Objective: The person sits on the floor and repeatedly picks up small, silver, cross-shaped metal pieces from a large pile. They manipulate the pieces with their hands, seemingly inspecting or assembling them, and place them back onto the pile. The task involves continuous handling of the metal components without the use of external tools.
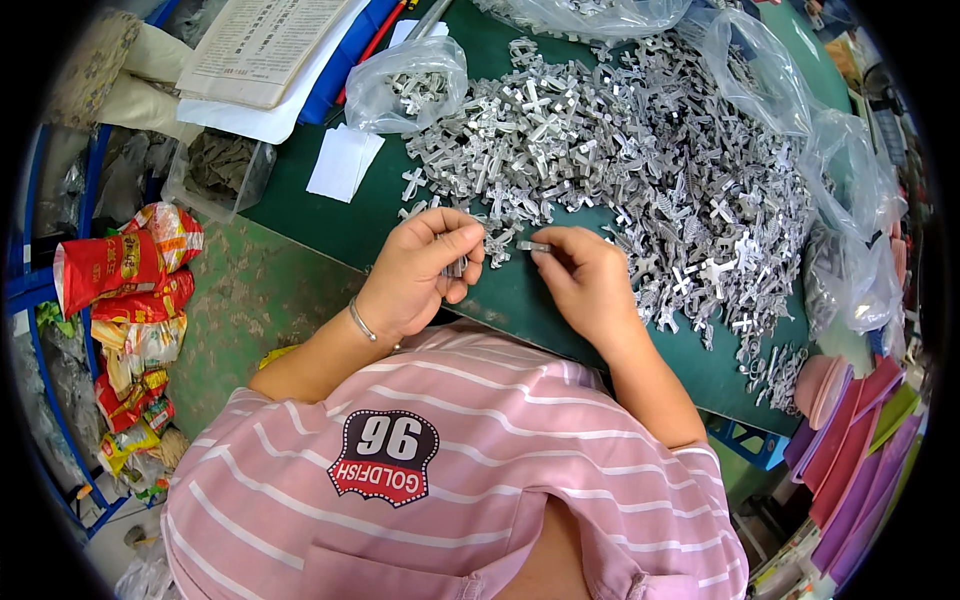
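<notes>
A large heap of small silver metal pieces (560,125), many of them cross-shaped, is spread over the green table (520,310). At its near edge, my left hand (425,265) is closed around one or more small metal pieces (457,267), mostly hidden by the fingers. My right hand (588,280) pinches a small flat metal piece (534,246) between thumb and fingers, its end pointing toward my left hand. The two hands are apart, with a few loose pieces lying just beyond them.
Clear plastic bags (750,75) lie along the heap's far and right sides. A small bag of pieces (410,85), white paper slips (345,162) and printed sheets (258,50) are at the far left. Below stands a plastic bin (220,170); coloured sheets (850,440) are at right.
</notes>
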`<act>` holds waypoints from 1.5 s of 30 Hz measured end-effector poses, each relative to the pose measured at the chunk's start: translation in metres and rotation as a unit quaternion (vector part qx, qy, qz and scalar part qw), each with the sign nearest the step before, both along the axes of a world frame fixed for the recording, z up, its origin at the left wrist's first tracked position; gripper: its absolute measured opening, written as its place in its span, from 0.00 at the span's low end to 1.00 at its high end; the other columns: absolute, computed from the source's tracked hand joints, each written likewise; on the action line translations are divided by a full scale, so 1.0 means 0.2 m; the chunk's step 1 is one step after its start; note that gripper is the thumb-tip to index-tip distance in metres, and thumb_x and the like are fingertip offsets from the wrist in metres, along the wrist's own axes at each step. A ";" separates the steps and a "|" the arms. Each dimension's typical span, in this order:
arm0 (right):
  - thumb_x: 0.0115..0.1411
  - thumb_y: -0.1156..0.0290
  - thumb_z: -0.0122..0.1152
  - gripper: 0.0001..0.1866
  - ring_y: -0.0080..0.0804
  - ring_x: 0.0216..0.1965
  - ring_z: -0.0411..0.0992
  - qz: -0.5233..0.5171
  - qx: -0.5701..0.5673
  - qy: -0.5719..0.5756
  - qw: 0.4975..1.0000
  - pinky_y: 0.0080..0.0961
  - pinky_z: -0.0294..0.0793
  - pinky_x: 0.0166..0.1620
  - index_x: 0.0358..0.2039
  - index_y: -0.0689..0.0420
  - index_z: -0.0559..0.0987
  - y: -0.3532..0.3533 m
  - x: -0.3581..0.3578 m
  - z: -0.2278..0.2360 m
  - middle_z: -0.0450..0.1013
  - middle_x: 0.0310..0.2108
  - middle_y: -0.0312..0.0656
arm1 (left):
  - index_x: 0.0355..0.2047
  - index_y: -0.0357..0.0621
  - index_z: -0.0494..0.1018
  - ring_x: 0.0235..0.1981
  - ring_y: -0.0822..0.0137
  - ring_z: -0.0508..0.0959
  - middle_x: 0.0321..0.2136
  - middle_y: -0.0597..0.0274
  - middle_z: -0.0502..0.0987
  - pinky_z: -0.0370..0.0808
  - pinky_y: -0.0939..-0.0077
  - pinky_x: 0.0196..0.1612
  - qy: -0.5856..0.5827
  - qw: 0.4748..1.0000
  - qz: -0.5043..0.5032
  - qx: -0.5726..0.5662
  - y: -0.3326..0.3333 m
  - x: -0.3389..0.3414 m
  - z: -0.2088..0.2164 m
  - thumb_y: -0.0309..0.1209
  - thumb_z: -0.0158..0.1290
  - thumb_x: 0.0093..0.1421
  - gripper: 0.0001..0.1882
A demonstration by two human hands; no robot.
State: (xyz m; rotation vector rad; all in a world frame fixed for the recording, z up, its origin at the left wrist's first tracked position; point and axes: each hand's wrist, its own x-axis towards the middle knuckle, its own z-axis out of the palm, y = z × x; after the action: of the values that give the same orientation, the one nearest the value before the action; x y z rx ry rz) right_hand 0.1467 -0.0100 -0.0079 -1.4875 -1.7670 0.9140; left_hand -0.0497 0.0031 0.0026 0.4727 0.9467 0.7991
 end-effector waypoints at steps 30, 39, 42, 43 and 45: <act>0.47 0.80 0.60 0.11 0.39 0.31 0.70 0.051 0.105 0.011 0.993 0.28 0.70 0.33 0.33 0.60 0.76 0.02 -0.07 0.07 0.68 0.30 0.45 | 0.33 0.41 0.66 0.23 0.75 0.68 0.25 0.63 0.68 0.59 0.90 0.14 -0.090 0.995 -0.010 -0.045 -0.01 -0.10 -0.02 0.27 0.49 0.58 0.05; 0.42 0.78 0.62 0.09 0.44 0.32 0.66 0.064 0.162 -0.087 0.981 0.33 0.68 0.34 0.25 0.62 0.72 0.01 -0.07 -0.01 0.66 0.31 0.44 | 0.33 0.38 0.68 0.22 0.75 0.72 0.25 0.62 0.71 0.64 0.87 0.15 0.008 1.000 -0.018 0.003 -0.04 -0.06 -0.01 0.25 0.51 0.55 0.06; 0.45 0.80 0.62 0.08 0.36 0.25 0.69 0.029 0.053 0.001 0.998 0.25 0.68 0.27 0.27 0.63 0.72 -0.04 -0.05 -0.02 0.68 0.25 0.43 | 0.40 0.36 0.67 0.23 0.76 0.72 0.27 0.61 0.72 0.66 0.89 0.15 0.068 0.995 -0.068 0.034 -0.05 -0.01 0.00 0.25 0.51 0.56 0.11; 0.45 0.80 0.62 0.08 0.33 0.23 0.70 0.016 -0.008 0.041 0.999 0.23 0.68 0.26 0.27 0.64 0.72 -0.06 -0.05 -0.01 0.69 0.24 0.42 | 0.41 0.36 0.67 0.23 0.76 0.72 0.27 0.61 0.72 0.66 0.89 0.15 0.083 0.992 -0.082 0.046 -0.05 0.00 0.00 0.25 0.51 0.56 0.12; 0.50 0.79 0.61 0.06 0.26 0.22 0.71 -0.024 -0.098 0.177 0.979 0.18 0.70 0.26 0.29 0.61 0.74 -0.09 -0.04 -0.03 0.70 0.23 0.38 | 0.42 0.35 0.67 0.23 0.77 0.72 0.28 0.61 0.73 0.66 0.89 0.16 0.088 0.990 -0.093 0.063 -0.05 0.02 -0.01 0.25 0.51 0.56 0.14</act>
State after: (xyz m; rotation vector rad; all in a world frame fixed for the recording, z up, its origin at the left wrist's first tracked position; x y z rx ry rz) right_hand 0.1381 -0.0270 -0.0134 -1.3766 -1.4093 1.2713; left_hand -0.0450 -0.0069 0.0008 0.7406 1.0021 0.6582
